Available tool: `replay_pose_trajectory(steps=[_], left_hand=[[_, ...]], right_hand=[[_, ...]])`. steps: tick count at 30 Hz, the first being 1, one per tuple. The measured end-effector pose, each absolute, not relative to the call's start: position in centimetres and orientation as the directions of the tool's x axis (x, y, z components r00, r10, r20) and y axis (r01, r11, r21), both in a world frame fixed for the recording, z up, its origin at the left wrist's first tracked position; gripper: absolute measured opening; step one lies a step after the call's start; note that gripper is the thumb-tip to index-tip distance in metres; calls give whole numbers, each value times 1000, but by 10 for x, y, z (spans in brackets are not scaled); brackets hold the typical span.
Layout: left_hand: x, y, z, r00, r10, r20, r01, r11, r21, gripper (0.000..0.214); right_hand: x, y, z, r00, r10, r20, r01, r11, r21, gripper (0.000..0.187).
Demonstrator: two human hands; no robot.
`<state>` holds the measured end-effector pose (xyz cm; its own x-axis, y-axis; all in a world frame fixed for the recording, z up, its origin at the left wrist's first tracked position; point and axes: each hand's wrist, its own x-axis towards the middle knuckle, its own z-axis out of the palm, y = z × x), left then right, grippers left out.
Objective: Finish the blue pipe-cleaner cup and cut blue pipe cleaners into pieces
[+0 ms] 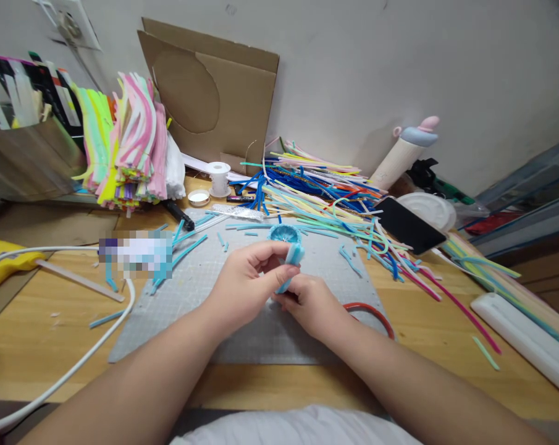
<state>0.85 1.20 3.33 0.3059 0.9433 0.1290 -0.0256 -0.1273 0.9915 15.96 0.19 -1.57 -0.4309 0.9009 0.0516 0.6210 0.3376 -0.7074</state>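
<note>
My left hand (249,278) pinches a bundle of light-blue pipe cleaners (294,252) between thumb and fingers, above the grey cutting mat (200,327). Close below, my right hand (314,303) has its fingers closed at the bundle's lower end; the fingertips are partly hidden. Just behind the bundle is a round, cup-like light-blue piece (283,233). Whether it is joined to the bundle or lies on the mat, I cannot tell. A red curved handle (376,309) shows beside my right wrist, its other end hidden under the hand.
Loose pipe cleaners (316,185) in many colours are heaped at the back. On the left lie a yellow glue gun (5,266) and a white cable (98,346). A black phone (409,225), a leaning bottle (402,154) and a white power strip (524,340) are on the right.
</note>
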Motion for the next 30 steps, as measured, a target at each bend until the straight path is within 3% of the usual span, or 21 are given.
replay_pose_trajectory(steps=[4, 8, 21, 24, 26, 30], left_hand=[[4, 17, 31, 495, 861, 115, 248, -267, 931, 13], [-3, 24, 23, 591, 807, 16, 393, -305, 868, 12], [2, 27, 10, 585, 810, -29, 431, -281, 858, 15], [2, 27, 10, 537, 839, -86, 434, -188, 881, 12], [0, 28, 13, 465, 875, -137, 427, -86, 900, 8], [-4, 30, 26, 344, 906, -244, 298, 141, 944, 22]], right_hand=[[160, 2, -16, -420, 905, 71, 597, 335, -729, 17], [161, 2, -15, -444, 894, 56, 629, 356, -691, 19], [162, 4, -10, -401, 916, 28, 624, 295, -724, 23], [163, 4, -11, -406, 913, 30, 608, 294, -737, 20], [164, 4, -12, -399, 916, -40, 557, 207, -804, 14], [166, 3, -7, -467, 828, -311, 324, -168, -931, 15]])
